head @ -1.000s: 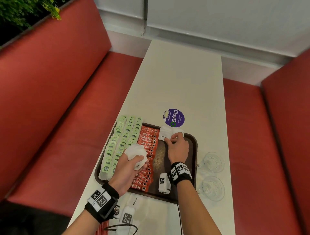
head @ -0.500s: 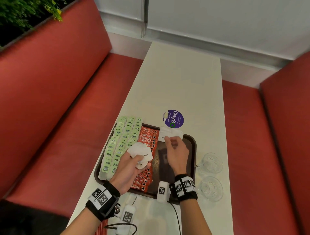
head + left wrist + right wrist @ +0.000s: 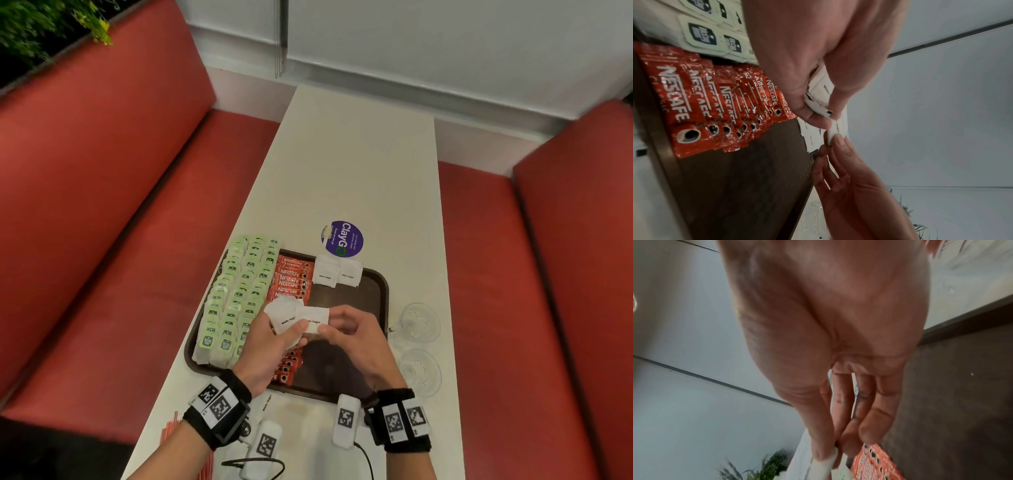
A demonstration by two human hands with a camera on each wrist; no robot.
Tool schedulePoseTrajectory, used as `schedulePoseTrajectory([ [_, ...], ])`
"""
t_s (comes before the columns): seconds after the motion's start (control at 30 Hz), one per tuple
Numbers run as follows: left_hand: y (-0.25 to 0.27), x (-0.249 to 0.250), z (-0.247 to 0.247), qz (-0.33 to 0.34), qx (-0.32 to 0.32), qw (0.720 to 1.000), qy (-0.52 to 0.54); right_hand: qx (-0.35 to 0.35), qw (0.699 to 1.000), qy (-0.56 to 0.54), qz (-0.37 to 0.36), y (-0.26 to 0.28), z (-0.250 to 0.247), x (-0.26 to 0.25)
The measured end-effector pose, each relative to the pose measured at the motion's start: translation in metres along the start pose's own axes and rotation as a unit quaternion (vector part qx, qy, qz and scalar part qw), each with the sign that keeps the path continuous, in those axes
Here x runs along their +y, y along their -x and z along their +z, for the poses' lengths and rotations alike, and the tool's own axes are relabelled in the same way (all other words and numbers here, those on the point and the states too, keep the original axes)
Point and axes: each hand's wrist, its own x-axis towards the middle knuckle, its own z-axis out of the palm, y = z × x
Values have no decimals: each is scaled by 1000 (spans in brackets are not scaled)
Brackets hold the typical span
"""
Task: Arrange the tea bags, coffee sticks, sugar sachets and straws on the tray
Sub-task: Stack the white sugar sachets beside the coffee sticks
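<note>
A dark brown tray [image 3: 380, 294] lies on the white table. Green tea bags [image 3: 236, 298] fill its left side in rows, and red coffee sticks [image 3: 293, 275] [image 3: 694, 104] run beside them. Two white sugar sachets [image 3: 337, 274] lie at the tray's far edge. My left hand [image 3: 274, 339] [image 3: 818, 113] grips a bunch of white sugar sachets [image 3: 282, 315] above the tray's middle. My right hand [image 3: 346, 329] [image 3: 830, 452] pinches one sachet [image 3: 313, 320] [image 3: 835, 129] at the bunch's right side. No straws are plainly seen.
A purple round sticker [image 3: 342, 238] sits on the table beyond the tray. Two glass cups [image 3: 419, 346] stand right of the tray. Red bench seats [image 3: 137, 274] flank the table. More sachets and red-striped items [image 3: 171, 426] lie at the near edge.
My right hand has left the two sachets at the tray's far edge and drawn back to the bunch in my left hand, where it now pinches one sachet.
</note>
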Motion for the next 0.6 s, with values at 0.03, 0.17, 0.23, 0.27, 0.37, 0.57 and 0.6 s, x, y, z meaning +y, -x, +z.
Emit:
schedulePoseTrajectory([
  [0.03,0,0,1,-2,7,1000,3,17,1000,9,2,-4,-3,2],
  [0.17,-2,-1,-1,-34,43,998,40,205,977,52,22,-31,-12,13],
  [0.23,-2,-2,-4,-45,42,997,50,274,959,67,28,-49,-17,22],
  [0.27,-1,-2,-5,-48,41,997,51,289,954,69,30,-58,-19,27],
  [0.37,-1,-2,-8,-52,38,996,55,305,948,84,33,-81,-22,38],
  [0.57,-1,-3,-13,-53,41,996,61,288,950,114,43,-113,-28,55],
  [0.6,-2,-3,-13,-54,42,996,60,284,950,121,44,-117,-28,57],
])
